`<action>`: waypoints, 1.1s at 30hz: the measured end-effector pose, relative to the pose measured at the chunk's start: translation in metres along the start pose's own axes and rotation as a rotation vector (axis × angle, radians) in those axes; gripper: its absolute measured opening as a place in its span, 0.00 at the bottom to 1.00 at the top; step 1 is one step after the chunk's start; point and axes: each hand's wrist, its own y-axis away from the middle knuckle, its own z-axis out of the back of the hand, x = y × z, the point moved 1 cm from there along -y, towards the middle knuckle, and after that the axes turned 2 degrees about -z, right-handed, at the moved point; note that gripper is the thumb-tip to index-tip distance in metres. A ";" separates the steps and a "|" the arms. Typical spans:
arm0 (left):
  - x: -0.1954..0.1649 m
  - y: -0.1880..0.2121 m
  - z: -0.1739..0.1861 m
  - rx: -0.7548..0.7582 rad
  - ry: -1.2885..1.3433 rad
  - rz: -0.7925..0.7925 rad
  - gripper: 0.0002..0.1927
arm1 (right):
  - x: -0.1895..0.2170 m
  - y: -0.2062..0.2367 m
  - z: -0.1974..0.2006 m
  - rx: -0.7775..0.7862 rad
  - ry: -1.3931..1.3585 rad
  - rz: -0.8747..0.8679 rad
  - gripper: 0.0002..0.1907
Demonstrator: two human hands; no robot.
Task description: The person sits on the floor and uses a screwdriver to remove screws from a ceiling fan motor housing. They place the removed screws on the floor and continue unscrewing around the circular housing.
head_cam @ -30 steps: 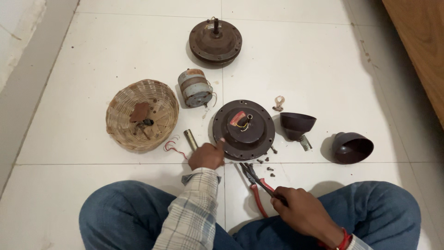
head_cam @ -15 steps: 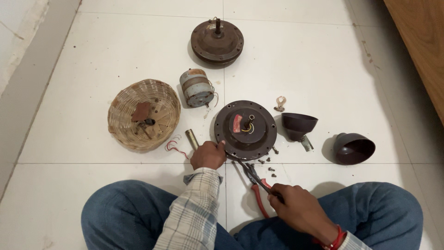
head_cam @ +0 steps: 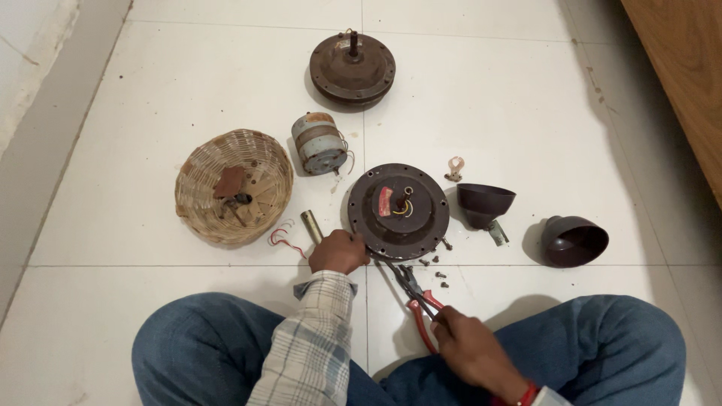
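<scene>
Since the earlier frames your right hand [head_cam: 470,347] had slid the red-handled pliers [head_cam: 416,292] forward, so that their nose now reached the near rim of the round motor plate [head_cam: 398,212], where before it lay short of it. Your left hand [head_cam: 338,252] had stayed where it was, fingers curled and pressed against the plate's near left edge. Your right hand was closed around the pliers' handles; whether the nose pinched anything you could not tell from this view.

That plate lay flat on the floor just beyond your knees, near the middle, with a red part and a small coil of wire at its hub. You had one plate in hand and one more domed motor housing [head_cam: 352,66] far off, with its shaft pointing up. Between them lay one cylindrical wound core [head_cam: 319,142] on its side. To the right sat two dark cup-shaped covers [head_cam: 485,204] [head_cam: 574,240], well apart from each other, and one small metal clip [head_cam: 454,168] beside the plate. A few loose screws [head_cam: 438,271] lay scattered just near the plate. To the left stood one woven basket [head_cam: 233,185] holding small parts, with one short brass tube [head_cam: 311,225] and a bit of red wire [head_cam: 283,237] between it and your left hand.

You sat cross-legged in jeans on white floor tiles [head_cam: 180,90]; a wooden panel [head_cam: 681,68] ran along the far right.
</scene>
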 end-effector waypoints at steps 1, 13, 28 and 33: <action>0.001 -0.001 0.001 0.020 -0.002 -0.011 0.16 | -0.007 -0.001 -0.008 0.024 -0.080 -0.058 0.17; -0.001 0.022 0.007 -0.169 0.007 -0.117 0.13 | 0.028 -0.002 -0.058 0.003 -0.334 -0.196 0.18; 0.005 -0.003 -0.018 0.068 0.789 -0.252 0.24 | 0.032 0.002 -0.034 -0.150 -0.112 -0.128 0.21; 0.000 -0.003 -0.033 0.166 0.965 -0.123 0.22 | 0.034 0.006 -0.019 -0.081 -0.077 -0.271 0.20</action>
